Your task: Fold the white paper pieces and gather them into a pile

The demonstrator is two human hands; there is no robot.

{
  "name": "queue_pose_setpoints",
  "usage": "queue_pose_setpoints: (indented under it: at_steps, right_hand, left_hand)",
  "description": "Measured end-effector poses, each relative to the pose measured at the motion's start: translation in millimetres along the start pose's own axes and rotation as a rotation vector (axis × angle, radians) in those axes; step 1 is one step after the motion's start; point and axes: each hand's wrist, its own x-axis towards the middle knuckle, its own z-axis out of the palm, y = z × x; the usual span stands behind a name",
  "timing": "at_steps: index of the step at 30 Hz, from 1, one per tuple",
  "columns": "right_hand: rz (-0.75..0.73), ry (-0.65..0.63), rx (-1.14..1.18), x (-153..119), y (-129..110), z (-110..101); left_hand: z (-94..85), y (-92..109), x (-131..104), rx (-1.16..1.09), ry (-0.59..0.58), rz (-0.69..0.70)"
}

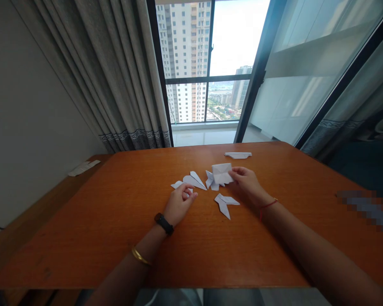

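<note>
Between the thumb and fingers of my right hand is a folded white paper, raised over a star-like paper shape that it partly covers. My left hand has its fingers curled in, and I see nothing gripped in them. Just behind those fingers lies a folded paper piece, partly hidden by the hand. A paper plane rests beside it, its point toward the right. Nearer to me, between the two hands, lies a V-shaped folded paper.
A long folded paper lies near the far edge of the wooden table. Off the table's left side, a pale flat item rests on a lower wooden surface. Curtains and a window stand beyond. A blurred patch covers something at the right edge.
</note>
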Motion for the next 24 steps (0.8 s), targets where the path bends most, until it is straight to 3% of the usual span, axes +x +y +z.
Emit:
queue_pose_setpoints:
  at_steps: [1,3,6,9,18,24]
  right_hand:
    - [0.018,0.141,-0.063,13.1,3.3,-14.8]
    - [0.048,0.237,-0.104,35.3,6.5,-45.7]
    - [0.066,0.258,-0.124,56.1,3.5,-84.3]
    - [0.052,0.235,-0.167,67.6,1.3,-103.5]
    - [0.081,0.280,-0.601,90.9,42.9,-91.2]
    - [0.022,0.331,-0.951,86.6,45.8,-80.6]
  left_hand:
    - [-1.2,0.2,0.1,0.028,0.005,0.015]
    - [-2.8,0.6,0.2,0.074,0.003,0.039]
    - [-3.5,0.9,-0.5,0.139,-0.014,0.079]
    - [-3.0,0.8,-2.2,0.211,-0.033,0.117]
    - [-1.0,7.7,-6.7,0.317,-0.068,0.135]
    - [-0.6,11.3,-5.9,0.325,-0.104,0.106]
